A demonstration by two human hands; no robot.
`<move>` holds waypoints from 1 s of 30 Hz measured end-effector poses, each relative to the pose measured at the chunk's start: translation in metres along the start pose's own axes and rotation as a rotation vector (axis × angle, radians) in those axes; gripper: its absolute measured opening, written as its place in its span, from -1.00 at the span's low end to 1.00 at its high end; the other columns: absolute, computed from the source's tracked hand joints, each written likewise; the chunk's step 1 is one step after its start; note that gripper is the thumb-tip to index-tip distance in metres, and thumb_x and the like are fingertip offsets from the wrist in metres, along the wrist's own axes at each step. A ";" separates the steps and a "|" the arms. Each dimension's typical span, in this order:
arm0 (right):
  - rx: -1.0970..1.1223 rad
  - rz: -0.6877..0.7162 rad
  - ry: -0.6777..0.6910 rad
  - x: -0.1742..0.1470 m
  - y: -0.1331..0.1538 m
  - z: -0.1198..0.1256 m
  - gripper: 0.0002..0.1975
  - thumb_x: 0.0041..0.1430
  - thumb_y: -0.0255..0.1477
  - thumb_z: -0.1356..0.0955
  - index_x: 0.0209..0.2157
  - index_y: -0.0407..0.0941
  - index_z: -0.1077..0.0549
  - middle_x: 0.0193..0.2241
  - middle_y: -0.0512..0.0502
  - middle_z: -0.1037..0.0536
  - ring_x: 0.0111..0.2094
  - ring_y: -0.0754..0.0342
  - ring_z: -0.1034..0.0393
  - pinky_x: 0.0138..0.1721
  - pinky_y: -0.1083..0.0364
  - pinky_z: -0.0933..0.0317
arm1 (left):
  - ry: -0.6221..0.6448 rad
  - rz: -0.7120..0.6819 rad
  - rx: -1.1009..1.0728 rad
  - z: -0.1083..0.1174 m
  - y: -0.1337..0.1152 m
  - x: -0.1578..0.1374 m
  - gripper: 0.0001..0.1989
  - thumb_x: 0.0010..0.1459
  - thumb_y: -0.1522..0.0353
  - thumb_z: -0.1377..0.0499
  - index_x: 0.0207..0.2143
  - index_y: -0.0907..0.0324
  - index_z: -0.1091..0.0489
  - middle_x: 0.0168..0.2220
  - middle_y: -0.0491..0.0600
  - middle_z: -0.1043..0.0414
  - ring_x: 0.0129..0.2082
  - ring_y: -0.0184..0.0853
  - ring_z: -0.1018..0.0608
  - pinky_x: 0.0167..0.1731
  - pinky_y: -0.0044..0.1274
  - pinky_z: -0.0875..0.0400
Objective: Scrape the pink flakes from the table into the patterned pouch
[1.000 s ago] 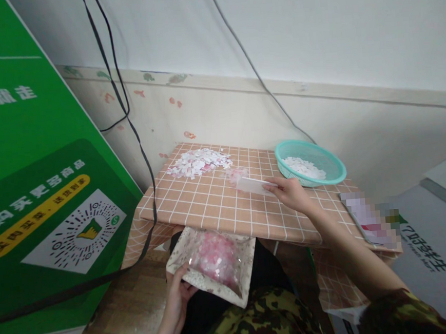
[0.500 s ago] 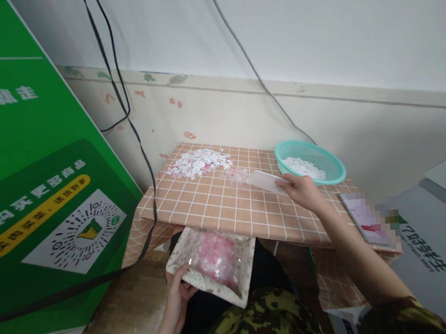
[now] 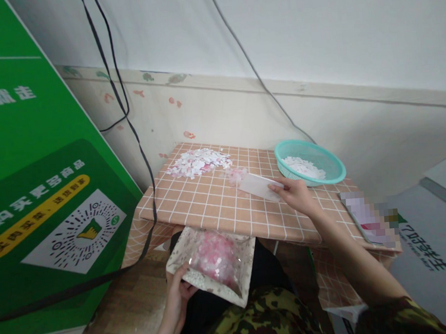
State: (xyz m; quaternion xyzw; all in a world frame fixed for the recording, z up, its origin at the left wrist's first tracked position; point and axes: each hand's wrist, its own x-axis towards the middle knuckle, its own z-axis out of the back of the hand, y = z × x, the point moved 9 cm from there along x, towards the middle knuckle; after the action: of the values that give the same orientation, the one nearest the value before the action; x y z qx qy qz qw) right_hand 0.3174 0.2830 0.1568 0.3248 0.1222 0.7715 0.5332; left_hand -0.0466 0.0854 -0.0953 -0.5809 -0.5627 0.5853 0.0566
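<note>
My left hand grips the near left corner of a square patterned tray, tilted just below the table's front edge. Pink and white pieces are heaped in its middle. Over the table, my right hand pinches a flat white card by its right end. The card's far end reaches a small pile of pink pieces and partly covers it. Farther left on the tablecloth lies a larger heap of white and pink paper-like scraps.
A turquoise basket holding white pieces stands at the back right. A phone or tablet lies at the table's right edge. A green printed panel stands on the left, with a black cable hanging beside the table.
My right hand has moved the white card slightly left and toward me, so it overlaps the small pink pile's edge. My left hand and the tray have stayed in place.
</note>
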 end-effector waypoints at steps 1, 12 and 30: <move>0.003 -0.004 -0.023 -0.001 -0.001 0.003 -0.56 0.31 -0.11 -0.31 -0.12 -0.14 -0.65 -0.46 -0.12 -0.62 -0.52 0.04 -0.42 -0.50 0.10 -0.20 | 0.006 -0.007 -0.001 -0.001 -0.001 -0.001 -0.39 0.12 0.28 -0.28 0.21 -0.02 -0.23 -0.03 0.05 -0.51 -0.31 -0.19 -0.63 -0.30 -0.28 -0.57; -0.062 0.011 0.008 -0.007 0.006 0.005 -0.58 0.32 -0.14 -0.29 -0.17 -0.13 -0.66 -0.50 -0.12 -0.61 -0.55 0.04 -0.40 -0.49 0.09 -0.19 | 0.010 -0.003 -0.007 0.001 0.001 0.002 -0.41 0.10 0.28 -0.28 0.19 -0.01 -0.25 -0.05 0.05 -0.50 -0.31 -0.20 -0.62 -0.30 -0.28 -0.57; 0.145 -0.004 0.097 -0.002 0.009 -0.007 -0.59 0.27 -0.09 -0.35 -0.21 -0.15 -0.63 -0.40 -0.13 -0.66 -0.45 0.00 -0.48 -0.44 0.08 -0.30 | 0.019 -0.032 0.019 -0.006 -0.007 -0.008 -0.39 0.14 0.27 -0.27 0.23 -0.01 -0.20 0.00 0.08 -0.48 -0.27 -0.18 -0.62 -0.27 -0.27 -0.57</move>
State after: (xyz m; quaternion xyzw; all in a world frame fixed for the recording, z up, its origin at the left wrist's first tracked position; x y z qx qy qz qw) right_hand 0.3060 0.2790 0.1556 0.3245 0.2042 0.7744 0.5033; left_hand -0.0438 0.0855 -0.0838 -0.5766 -0.5659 0.5842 0.0769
